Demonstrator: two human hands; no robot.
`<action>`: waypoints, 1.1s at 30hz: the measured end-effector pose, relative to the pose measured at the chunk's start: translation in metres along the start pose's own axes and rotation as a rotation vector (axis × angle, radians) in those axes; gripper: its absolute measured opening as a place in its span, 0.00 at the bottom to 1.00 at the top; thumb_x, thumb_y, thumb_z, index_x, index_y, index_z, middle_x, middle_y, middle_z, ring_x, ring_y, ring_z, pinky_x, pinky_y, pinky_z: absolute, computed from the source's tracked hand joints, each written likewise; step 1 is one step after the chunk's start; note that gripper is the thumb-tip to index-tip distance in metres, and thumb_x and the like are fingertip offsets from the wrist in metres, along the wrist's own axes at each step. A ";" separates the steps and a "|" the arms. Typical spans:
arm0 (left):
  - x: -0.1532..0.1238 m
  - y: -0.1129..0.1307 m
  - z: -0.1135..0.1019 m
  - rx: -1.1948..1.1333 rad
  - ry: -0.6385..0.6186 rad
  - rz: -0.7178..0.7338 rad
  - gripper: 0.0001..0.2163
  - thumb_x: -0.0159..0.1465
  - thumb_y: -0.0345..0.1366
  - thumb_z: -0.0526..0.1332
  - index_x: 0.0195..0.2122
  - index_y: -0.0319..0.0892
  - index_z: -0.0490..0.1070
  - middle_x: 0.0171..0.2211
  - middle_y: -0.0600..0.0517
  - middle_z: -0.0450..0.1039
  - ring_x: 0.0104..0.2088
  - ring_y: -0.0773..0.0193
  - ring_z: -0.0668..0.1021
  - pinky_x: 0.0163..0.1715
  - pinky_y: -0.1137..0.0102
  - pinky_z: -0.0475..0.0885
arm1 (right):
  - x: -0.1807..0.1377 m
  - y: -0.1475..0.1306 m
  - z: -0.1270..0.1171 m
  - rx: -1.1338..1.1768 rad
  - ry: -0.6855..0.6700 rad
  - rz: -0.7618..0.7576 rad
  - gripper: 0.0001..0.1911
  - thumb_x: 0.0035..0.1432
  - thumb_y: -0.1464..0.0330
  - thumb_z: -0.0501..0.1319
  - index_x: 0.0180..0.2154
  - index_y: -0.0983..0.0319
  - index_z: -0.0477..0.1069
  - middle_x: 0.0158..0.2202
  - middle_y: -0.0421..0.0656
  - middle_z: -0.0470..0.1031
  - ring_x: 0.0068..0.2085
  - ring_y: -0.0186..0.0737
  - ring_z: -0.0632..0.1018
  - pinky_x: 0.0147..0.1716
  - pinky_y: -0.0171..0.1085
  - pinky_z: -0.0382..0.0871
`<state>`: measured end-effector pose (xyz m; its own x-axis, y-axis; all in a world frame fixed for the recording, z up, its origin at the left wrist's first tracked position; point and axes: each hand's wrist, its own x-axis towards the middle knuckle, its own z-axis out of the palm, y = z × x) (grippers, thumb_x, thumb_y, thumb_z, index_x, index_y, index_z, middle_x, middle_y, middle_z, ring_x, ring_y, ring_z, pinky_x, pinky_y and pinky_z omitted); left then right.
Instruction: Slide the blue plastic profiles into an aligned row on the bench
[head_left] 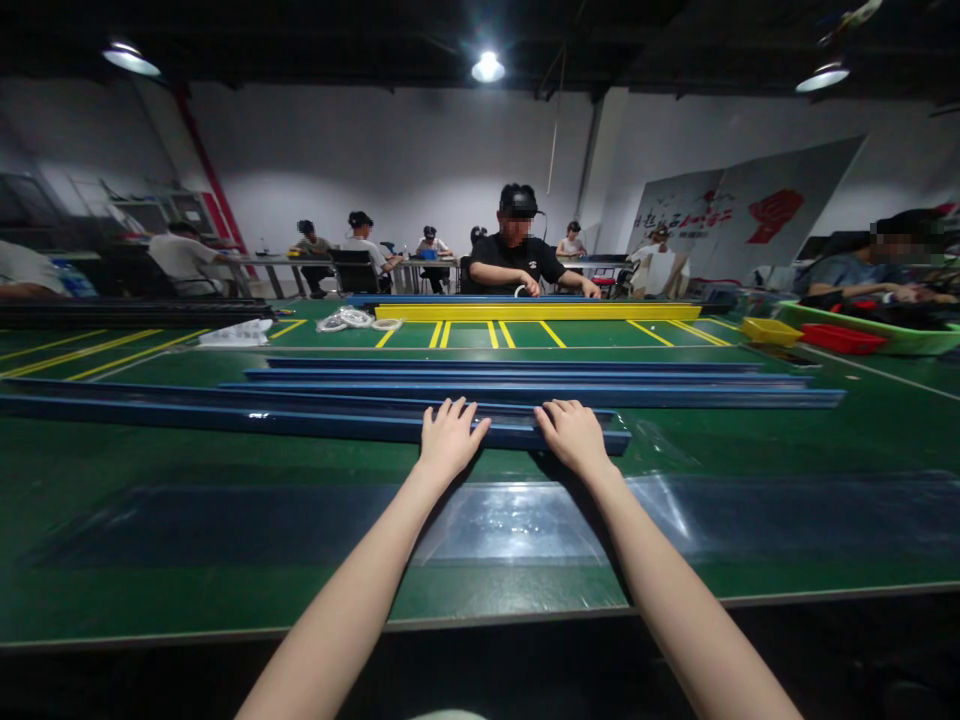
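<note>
Blue rail point(300, 421), one, under two hands point(448, 437) point(574, 436)

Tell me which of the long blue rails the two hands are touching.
The nearest blue rail: the left hand and right hand rest on it; the other rails lie behind it, untouched.

The left hand point(448, 437) lies beside the right hand point(574, 436) on the nearest rail point(225, 419), other rails point(525, 386) behind.

Long blue rail point(262, 420), lying flat, crosswise
</note>
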<state>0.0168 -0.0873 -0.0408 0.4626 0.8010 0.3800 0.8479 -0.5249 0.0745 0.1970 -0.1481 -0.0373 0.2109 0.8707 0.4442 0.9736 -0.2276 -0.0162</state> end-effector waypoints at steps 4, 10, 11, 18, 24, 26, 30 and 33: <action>0.001 -0.002 -0.007 0.001 -0.067 -0.054 0.21 0.62 0.47 0.44 0.52 0.46 0.61 0.56 0.49 0.57 0.56 0.55 0.59 0.53 0.55 0.54 | 0.000 0.001 -0.003 0.016 0.002 0.042 0.24 0.60 0.58 0.39 0.37 0.61 0.70 0.41 0.45 0.73 0.44 0.40 0.68 0.39 0.36 0.55; 0.002 -0.012 -0.015 -0.026 -0.190 -0.128 0.22 0.61 0.49 0.43 0.55 0.50 0.57 0.58 0.53 0.52 0.57 0.51 0.55 0.53 0.50 0.51 | 0.001 0.004 -0.007 -0.043 0.019 0.183 0.27 0.60 0.58 0.37 0.34 0.62 0.71 0.38 0.48 0.73 0.41 0.42 0.70 0.36 0.37 0.56; 0.002 -0.015 -0.015 -0.028 -0.204 -0.141 0.22 0.61 0.49 0.43 0.55 0.50 0.56 0.59 0.53 0.51 0.58 0.50 0.55 0.53 0.49 0.51 | 0.001 0.005 -0.008 -0.051 0.025 0.203 0.27 0.60 0.58 0.37 0.34 0.63 0.72 0.38 0.48 0.73 0.40 0.43 0.70 0.35 0.37 0.56; 0.002 -0.025 -0.013 -0.004 -0.235 -0.202 0.21 0.63 0.43 0.42 0.56 0.46 0.56 0.59 0.49 0.50 0.58 0.48 0.54 0.51 0.45 0.49 | 0.000 0.009 -0.004 -0.091 0.027 0.239 0.18 0.55 0.61 0.47 0.34 0.63 0.71 0.36 0.49 0.74 0.39 0.45 0.70 0.33 0.38 0.57; -0.001 -0.011 -0.010 0.045 0.017 -0.079 0.17 0.63 0.36 0.43 0.49 0.44 0.65 0.54 0.48 0.60 0.56 0.54 0.59 0.54 0.50 0.50 | -0.002 0.004 -0.003 -0.089 0.032 0.182 0.20 0.55 0.59 0.46 0.33 0.64 0.71 0.36 0.49 0.73 0.40 0.46 0.68 0.35 0.39 0.56; -0.002 -0.004 -0.009 0.024 0.067 -0.007 0.17 0.64 0.37 0.42 0.49 0.45 0.65 0.53 0.49 0.62 0.55 0.57 0.60 0.54 0.53 0.50 | -0.003 0.002 -0.003 -0.079 0.033 0.145 0.22 0.55 0.57 0.45 0.34 0.64 0.71 0.37 0.49 0.73 0.41 0.47 0.68 0.37 0.40 0.55; -0.003 0.005 -0.006 -0.016 0.050 0.107 0.18 0.64 0.42 0.43 0.52 0.47 0.61 0.55 0.51 0.60 0.56 0.59 0.58 0.54 0.57 0.52 | -0.004 -0.002 -0.003 -0.065 0.020 0.084 0.23 0.56 0.55 0.44 0.36 0.64 0.70 0.40 0.50 0.72 0.43 0.46 0.66 0.40 0.41 0.54; -0.004 0.006 -0.002 -0.015 -0.005 0.117 0.19 0.64 0.43 0.44 0.53 0.48 0.60 0.56 0.51 0.58 0.57 0.57 0.58 0.54 0.56 0.53 | -0.004 -0.003 -0.003 -0.056 0.000 0.070 0.24 0.56 0.55 0.43 0.38 0.63 0.70 0.41 0.50 0.71 0.45 0.46 0.66 0.41 0.40 0.53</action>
<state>0.0193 -0.0939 -0.0397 0.5595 0.7356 0.3819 0.7842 -0.6190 0.0433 0.1933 -0.1521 -0.0366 0.2787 0.8516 0.4440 0.9500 -0.3122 0.0025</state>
